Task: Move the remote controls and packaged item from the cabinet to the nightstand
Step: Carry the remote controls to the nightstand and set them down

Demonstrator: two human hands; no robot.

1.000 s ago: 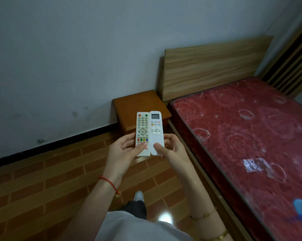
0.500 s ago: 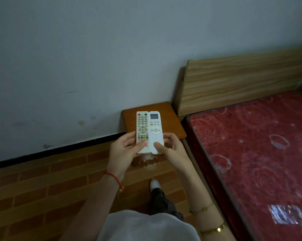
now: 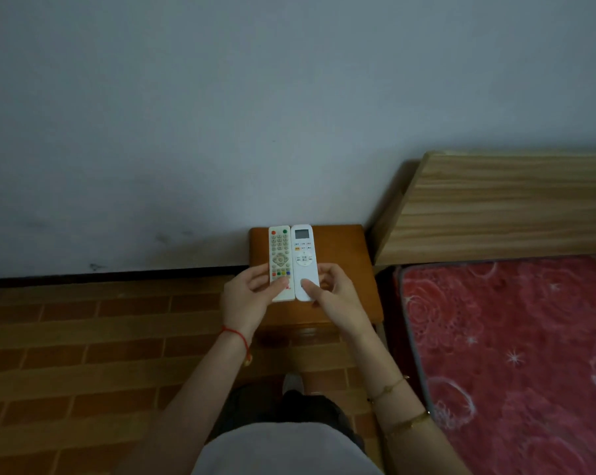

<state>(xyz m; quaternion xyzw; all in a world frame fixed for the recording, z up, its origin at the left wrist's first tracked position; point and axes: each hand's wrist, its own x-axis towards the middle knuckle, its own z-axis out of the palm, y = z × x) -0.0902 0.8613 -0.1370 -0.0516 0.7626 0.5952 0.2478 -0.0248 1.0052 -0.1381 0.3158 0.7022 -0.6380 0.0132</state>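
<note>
Two white remotes are held side by side above the brown nightstand [image 3: 344, 269]. My left hand [image 3: 248, 296] grips the TV remote [image 3: 280, 258], which has many small coloured buttons. My right hand [image 3: 334, 296] grips the air-conditioner remote [image 3: 303, 258], which has a small screen at its top, with the thumb on its lower face. Both remotes point away from me toward the wall. No packaged item is visible; whatever lies under the remotes is hidden.
The nightstand stands against the grey wall [image 3: 221, 114]. To its right are a wooden headboard [image 3: 495, 207] and a red patterned mattress [image 3: 512, 354]. Brown brick-pattern floor [image 3: 84, 337] lies to the left. My foot [image 3: 291, 382] is just in front of the nightstand.
I have stepped closer and turned left; the nightstand now sits directly under the remotes and the bed has slid to the right. Both hands keep the same hold.
</note>
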